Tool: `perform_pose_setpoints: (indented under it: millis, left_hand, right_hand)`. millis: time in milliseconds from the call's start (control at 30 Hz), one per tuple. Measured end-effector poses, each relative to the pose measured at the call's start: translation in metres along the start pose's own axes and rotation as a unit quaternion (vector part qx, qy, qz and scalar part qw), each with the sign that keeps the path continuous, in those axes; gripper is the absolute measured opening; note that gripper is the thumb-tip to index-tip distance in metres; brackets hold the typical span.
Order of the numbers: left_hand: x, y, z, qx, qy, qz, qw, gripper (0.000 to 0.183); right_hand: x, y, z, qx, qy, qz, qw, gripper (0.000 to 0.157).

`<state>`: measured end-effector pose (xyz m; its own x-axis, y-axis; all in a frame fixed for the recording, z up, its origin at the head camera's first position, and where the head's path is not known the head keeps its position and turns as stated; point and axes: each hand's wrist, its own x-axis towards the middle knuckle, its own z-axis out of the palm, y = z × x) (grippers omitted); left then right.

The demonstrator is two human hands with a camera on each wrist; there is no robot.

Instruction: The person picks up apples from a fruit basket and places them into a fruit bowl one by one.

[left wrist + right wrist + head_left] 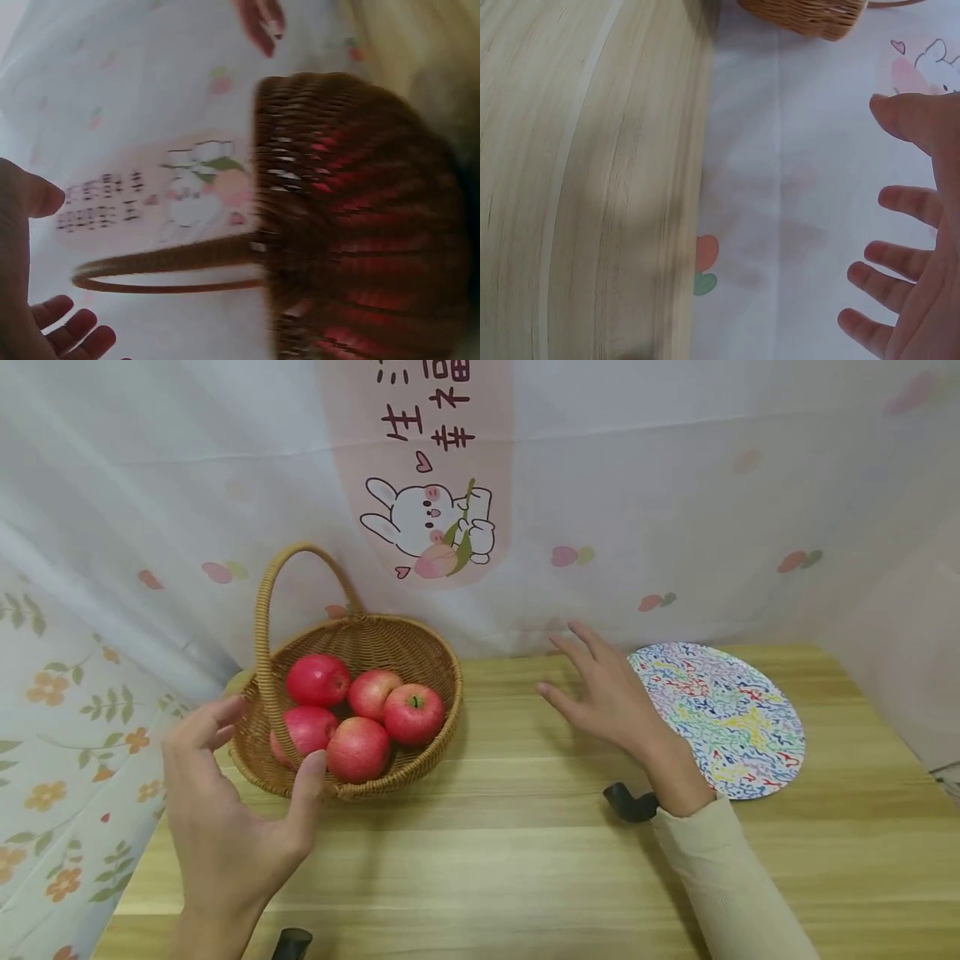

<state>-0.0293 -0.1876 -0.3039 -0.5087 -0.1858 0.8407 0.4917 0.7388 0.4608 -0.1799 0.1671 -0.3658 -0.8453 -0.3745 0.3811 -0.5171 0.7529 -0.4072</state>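
A wicker basket [408, 631] with a tall arched handle stands at the back left of the table, holding several red apples [358, 750]. In the head view my left hand [236, 814] is at the basket's near left side, thumb and fingers spread apart around nothing; its thumb overlaps the near rim. The left wrist view shows the basket's woven side [360, 225] and its handle beyond my fingers. My right hand [611, 697] hovers over the table right of the basket, fingers spread and holding nothing. Beside it lies a round, multicoloured patterned mat [738, 718], partly covered by the right forearm.
A white curtain [645, 485] with a rabbit print hangs behind the table. Another flower-printed cloth [67, 777] runs along the left side. The wooden tabletop [465, 860] stretches between the hands. Black wrist mounts [630, 803] show at both wrists.
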Motion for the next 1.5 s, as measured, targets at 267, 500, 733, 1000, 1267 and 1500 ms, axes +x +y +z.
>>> perform_pose_setpoints:
  millis: [267,500,733,1000,1267,1500]
  left_hand:
    - [-0.027,-0.038,-0.007,0.079,-0.113,0.017,0.9903,0.081]
    - [-0.043,-0.054,-0.005,0.073,-0.118,0.016,0.9901,0.074]
    - [-0.049,-0.061,-0.004,0.074,-0.112,0.011,0.9909,0.065]
    - [-0.055,-0.064,-0.001,0.080,-0.111,0.026,0.9902,0.058]
    - [-0.058,-0.066,0.000,0.068,-0.091,0.040,0.9928,0.053]
    - [-0.061,-0.070,0.002,0.075,-0.082,0.053,0.9924,0.055]
  right_hand:
    - [0.009,-0.015,0.002,0.033,-0.014,0.001,0.999,0.070]
    - [0.022,-0.038,0.006,0.064,-0.026,0.003,0.998,0.070]
    - [0.037,-0.073,0.020,0.081,-0.028,-0.034,0.996,0.070]
    - [0.052,-0.097,0.032,0.099,-0.045,-0.070,0.992,0.068]
    - [0.072,-0.116,0.035,0.081,-0.111,-0.121,0.983,0.067]
    - [0.085,-0.123,0.040,0.069,-0.181,-0.146,0.970,0.067]
